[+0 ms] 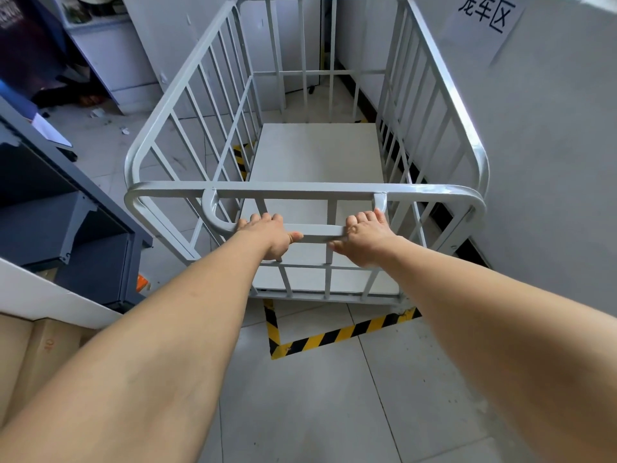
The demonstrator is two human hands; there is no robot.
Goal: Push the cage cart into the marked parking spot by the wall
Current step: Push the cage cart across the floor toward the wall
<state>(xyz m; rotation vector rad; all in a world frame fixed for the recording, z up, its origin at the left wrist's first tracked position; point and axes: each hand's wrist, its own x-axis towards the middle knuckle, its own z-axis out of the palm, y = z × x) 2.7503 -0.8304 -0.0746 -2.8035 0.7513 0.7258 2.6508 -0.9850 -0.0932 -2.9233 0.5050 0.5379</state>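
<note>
A grey metal cage cart (173, 115) with barred sides and a pale, empty floor fills the middle of the head view. Its right side runs close along the white wall (551, 162). My left hand (270, 233) and my right hand (365, 237) are both wrapped around the cart's horizontal handle bar (322, 229). Yellow-and-black striped tape (337, 335) marks a corner on the tiled floor just behind the cart's near end, and another strip of tape (241, 158) shows through the left bars. The cart stands over the taped area.
A paper sign with black characters (485, 15) hangs on the wall at the upper right. A dark blue metal cabinet (66, 228) stands close on the left, with a cardboard box (30, 349) below it. A white cabinet (110, 58) and floor litter lie at the far left.
</note>
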